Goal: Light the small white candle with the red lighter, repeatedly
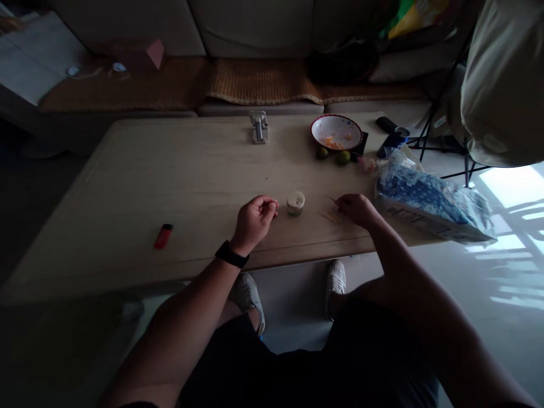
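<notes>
Pale wood of the worktop [170, 170] lies under both hands: the left hand [254, 224] curled narrow, fingertips pinched on nothing visible, the right hand [357, 209] pinching what looks like a toothpick [334, 199], with loose toothpicks [328, 216] just beside a small jar [296, 203].

Beige sofa [250, 28] with woven seat mats [263, 82], and window light [510, 187] across a pale floor [488, 317]

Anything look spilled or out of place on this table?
Yes: several thin wooden sticks lie loose and scattered on the table beside the right hand, outside any container. The bowl also holds orange leftovers.
</notes>
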`<state>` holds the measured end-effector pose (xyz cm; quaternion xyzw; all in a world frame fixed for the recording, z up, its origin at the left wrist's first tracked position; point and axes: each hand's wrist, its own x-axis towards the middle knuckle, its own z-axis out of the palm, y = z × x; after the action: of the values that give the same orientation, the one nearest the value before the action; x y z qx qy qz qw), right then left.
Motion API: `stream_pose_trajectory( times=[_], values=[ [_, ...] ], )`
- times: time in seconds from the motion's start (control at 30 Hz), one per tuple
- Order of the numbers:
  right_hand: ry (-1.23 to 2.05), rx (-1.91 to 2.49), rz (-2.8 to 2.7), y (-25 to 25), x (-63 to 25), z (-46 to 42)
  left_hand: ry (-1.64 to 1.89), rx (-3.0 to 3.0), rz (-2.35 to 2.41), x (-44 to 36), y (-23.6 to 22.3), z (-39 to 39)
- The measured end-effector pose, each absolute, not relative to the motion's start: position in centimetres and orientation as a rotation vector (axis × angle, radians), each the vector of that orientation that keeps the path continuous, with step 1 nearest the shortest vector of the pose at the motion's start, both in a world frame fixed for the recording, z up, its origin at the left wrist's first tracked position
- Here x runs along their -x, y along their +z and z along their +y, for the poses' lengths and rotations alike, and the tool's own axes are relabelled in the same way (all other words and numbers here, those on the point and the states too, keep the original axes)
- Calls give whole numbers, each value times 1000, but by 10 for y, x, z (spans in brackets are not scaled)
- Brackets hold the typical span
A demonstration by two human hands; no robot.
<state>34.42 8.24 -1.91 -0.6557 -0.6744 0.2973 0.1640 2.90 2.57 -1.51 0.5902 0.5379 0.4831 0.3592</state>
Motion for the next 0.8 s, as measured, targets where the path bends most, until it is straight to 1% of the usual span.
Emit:
stream_pose_trajectory(
  times=[0.13, 0.27, 0.3, 0.4, 0.5, 0.57, 0.7, 0.8],
  values=[
    [1264, 1597, -1631, -16, -337, 80, 1201, -1593, 1397, -32, -17, 26],
    [1455, 1349, -1451, -2, -327, 75, 1174, -1668, 1428, -34, -21, 27],
    [1451, 1289, -1441, 2, -323, 74, 1186, -1698, 1442, -35, -23, 27],
    [1300, 1212, -1424, 10, -304, 69, 1264, -1802, 1476, -41, -30, 28],
    [1233, 1160, -1425, 11, -281, 66, 1239, -1912, 1466, -51, -38, 31],
    [1186, 1173, -1497, 9, -267, 63, 1177, -1968, 1465, -58, -41, 34],
    [890, 1248, -1746, 8, -250, 60, 1096, -1961, 1507, -71, -41, 41],
    [773, 1237, -1856, 10, -245, 60, 1076, -1947, 1528, -76, -39, 45]
  ],
)
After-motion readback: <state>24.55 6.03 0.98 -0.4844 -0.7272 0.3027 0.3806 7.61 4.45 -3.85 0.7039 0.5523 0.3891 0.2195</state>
